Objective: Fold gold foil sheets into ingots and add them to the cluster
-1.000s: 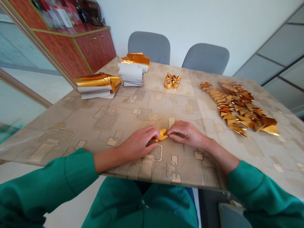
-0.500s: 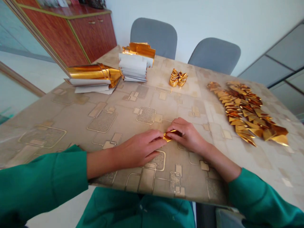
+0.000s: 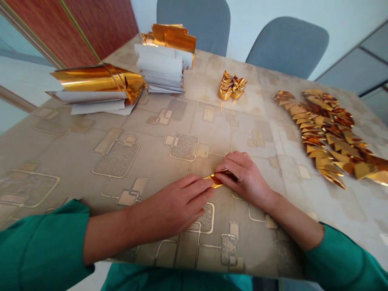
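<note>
A small strip of folded gold foil lies pinched between my two hands, low on the patterned table cover. My left hand holds its left end in the fingertips, and my right hand grips the other end, hiding part of it. Farther back stands a small cluster of folded gold pieces. A long overlapping heap of gold folded triangles lies to the right of my right hand. Behind my hands are a white-backed paper stack and a curled gold-foil sheet bundle.
Two grey chair backs stand beyond the far table edge, beside a second grey chair. A reddish wooden cabinet stands at the back left. My green sleeves rest over the near table edge.
The gold piece has gone from a wider crumpled fold to a narrower strip between my fingers. My hands stay together on it, and the whole view has shifted closer to the table.
</note>
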Motion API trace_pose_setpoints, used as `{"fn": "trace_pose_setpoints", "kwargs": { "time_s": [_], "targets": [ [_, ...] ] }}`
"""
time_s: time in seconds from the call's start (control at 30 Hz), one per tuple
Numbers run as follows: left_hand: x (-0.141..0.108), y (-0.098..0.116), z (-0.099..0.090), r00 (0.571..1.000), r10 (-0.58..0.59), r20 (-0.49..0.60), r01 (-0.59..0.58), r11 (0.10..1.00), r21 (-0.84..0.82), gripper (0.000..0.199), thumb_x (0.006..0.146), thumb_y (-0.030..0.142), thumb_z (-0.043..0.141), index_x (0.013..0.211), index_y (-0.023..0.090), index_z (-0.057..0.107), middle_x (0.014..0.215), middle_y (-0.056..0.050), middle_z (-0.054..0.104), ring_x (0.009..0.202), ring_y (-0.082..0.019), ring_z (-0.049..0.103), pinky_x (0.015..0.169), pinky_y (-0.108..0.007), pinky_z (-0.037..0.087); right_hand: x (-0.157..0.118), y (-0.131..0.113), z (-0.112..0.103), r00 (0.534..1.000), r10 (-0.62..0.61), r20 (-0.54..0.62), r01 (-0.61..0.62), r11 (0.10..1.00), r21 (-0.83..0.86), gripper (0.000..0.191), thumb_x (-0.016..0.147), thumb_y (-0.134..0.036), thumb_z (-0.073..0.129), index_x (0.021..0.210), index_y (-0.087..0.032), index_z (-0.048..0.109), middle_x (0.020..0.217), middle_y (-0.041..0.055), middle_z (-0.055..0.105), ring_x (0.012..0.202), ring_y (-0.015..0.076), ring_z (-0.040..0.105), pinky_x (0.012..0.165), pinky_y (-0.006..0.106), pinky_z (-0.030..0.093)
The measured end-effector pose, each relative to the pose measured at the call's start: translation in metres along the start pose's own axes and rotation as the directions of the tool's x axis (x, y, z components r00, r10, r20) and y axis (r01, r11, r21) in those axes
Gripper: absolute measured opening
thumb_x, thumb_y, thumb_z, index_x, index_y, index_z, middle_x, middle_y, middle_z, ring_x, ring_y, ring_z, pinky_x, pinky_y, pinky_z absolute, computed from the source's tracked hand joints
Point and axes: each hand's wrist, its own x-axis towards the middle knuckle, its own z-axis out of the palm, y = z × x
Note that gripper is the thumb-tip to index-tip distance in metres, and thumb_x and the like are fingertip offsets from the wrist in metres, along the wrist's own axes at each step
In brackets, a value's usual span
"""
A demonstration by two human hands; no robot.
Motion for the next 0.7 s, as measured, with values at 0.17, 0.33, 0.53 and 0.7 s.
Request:
{"fn": "trace_pose_setpoints", "kwargs": {
  "time_s": [0.17, 0.33, 0.53, 0.7],
  "targets": [
    [-0.0020, 0.0026, 0.0011, 0.997, 0.054, 0.048, -0.058, 0.996, 0.066, 0.026, 0.095, 0.014, 0.048, 0.113, 0.007, 0.065, 0.126, -0.016, 0.064, 0.124, -0.029, 0.051, 0.100, -0.044, 0.046, -0.0003, 0.0003, 0.0004, 1.000, 0.015, 0.005, -0.015, 1.000, -0.002, 0.012, 0.093, -0.027, 0.063, 0.083, -0.020, 0.062, 0.079, 0.0020, 0.063, 0.079, 0.0183, 0.052, 0.075, 0.033, 0.033],
    [-0.0011, 0.0031, -0.0015, 0.997, 0.040, 0.071, -0.043, 0.998, 0.044, 0.024, 0.093, 0.012, 0.046, 0.107, 0.008, 0.065, 0.128, -0.018, 0.063, 0.121, -0.029, 0.054, 0.098, -0.044, 0.047, -0.0003, -0.0005, 0.0001, 0.999, 0.032, 0.008, -0.032, 1.000, -0.002, 0.014, 0.092, -0.026, 0.063, 0.080, -0.020, 0.062, 0.079, 0.0019, 0.062, 0.079, 0.0183, 0.051, 0.074, 0.033, 0.032],
    [0.0018, 0.0044, -0.0045, 0.997, 0.034, 0.071, -0.036, 0.999, 0.033, 0.028, 0.094, 0.010, 0.038, 0.102, 0.012, 0.065, 0.122, -0.015, 0.066, 0.118, -0.027, 0.057, 0.096, -0.044, 0.050, 0.0006, -0.0007, -0.0002, 0.999, 0.030, 0.027, -0.030, 1.000, -0.008, 0.018, 0.094, -0.027, 0.061, 0.077, -0.020, 0.062, 0.078, 0.0021, 0.060, 0.079, 0.0183, 0.050, 0.075, 0.032, 0.031],
    [0.0009, 0.0059, -0.0036, 0.999, 0.026, 0.046, -0.028, 0.999, 0.032, 0.032, 0.093, 0.009, 0.036, 0.109, 0.009, 0.064, 0.123, -0.018, 0.065, 0.117, -0.027, 0.058, 0.097, -0.044, 0.050, 0.0006, -0.0014, 0.0003, 0.999, 0.039, 0.021, -0.039, 0.999, -0.018, 0.020, 0.093, -0.027, 0.061, 0.074, -0.020, 0.062, 0.077, 0.0019, 0.059, 0.078, 0.0181, 0.049, 0.074, 0.033, 0.031]
  ]
}}
